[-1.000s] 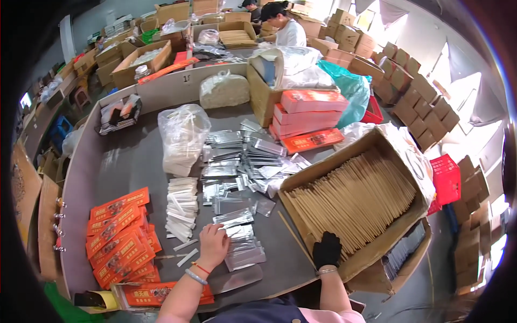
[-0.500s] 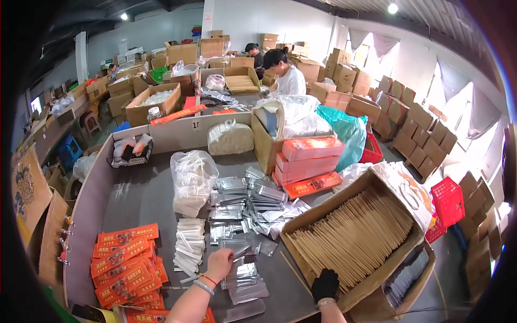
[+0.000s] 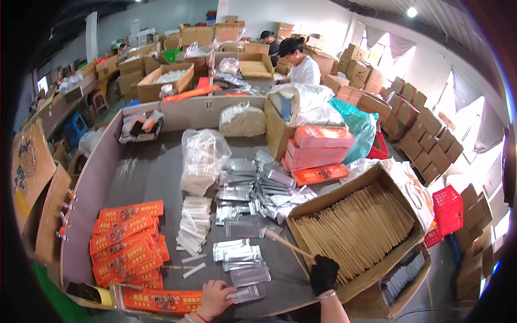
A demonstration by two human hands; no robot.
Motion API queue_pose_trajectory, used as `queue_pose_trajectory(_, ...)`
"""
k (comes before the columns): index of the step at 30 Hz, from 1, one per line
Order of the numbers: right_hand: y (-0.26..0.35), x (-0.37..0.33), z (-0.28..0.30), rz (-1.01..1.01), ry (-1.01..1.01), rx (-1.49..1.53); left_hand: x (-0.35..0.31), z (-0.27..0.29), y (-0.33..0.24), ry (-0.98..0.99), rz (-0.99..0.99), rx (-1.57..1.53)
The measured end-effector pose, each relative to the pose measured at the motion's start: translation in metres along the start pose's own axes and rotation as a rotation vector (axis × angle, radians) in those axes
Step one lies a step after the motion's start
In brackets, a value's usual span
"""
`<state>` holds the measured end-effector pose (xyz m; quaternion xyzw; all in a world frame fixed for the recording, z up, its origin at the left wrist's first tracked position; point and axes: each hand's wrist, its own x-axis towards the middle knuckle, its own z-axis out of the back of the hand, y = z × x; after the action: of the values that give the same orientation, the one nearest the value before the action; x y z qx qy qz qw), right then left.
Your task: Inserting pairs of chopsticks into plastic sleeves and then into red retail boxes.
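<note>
While the work is done at a dark grey table [image 3: 148, 169], a small clear packet [image 3: 249, 293] is found toward half past six, near the lower edge of the view. Its left end is pinched between the thumb and fingers of the bare left hand [image 3: 216, 297]; whether it is lifted from the surface cannot be told. At five o'clock, a pale wooden stick [image 3: 288, 243] is grasped by the right hand [image 3: 324, 273], which is covered with a black glove; whether one stick or two are held is not clear. Many similar sticks are kept in an open cardboard box [image 3: 416, 237] at four o'clock.

On the surface, silver packets [image 3: 264, 185] are heaped near the middle, white paper strips [image 3: 194, 223] are piled at half past seven, and orange sleeves [image 3: 126, 245] are spread at eight. The table is bordered by a low pale wall [image 3: 177, 114].

Beyond it, the room is filled with cartons, stacked at twelve and at three o'clock. A co-worker in a white shirt [image 3: 305, 71] is seen at one o'clock, a lit lamp [image 3: 412, 11] at half past one, and a red crate [image 3: 448, 209] at half past three.
</note>
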<state>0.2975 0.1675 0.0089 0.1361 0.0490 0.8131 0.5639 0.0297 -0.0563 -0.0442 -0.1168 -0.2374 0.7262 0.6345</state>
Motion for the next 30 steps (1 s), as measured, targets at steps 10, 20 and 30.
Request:
queue_pose_trajectory(10, 0.025, -0.03, -0.025, 0.701, 0.458, 0.121, -0.037, 0.046, 0.025, 0.035, 0.07, 0.019)
queue_pose_trajectory(20, 0.059, -0.033, -0.066, 0.718, 0.31, 0.402, -0.02, 0.025, -0.006, 0.037, 0.097, 0.052)
queue_pose_trajectory(30, 0.132, -0.052, -0.035, 0.829, 0.221, 0.24, 0.001, 0.03, -0.01, 0.133, -0.078, 0.118)
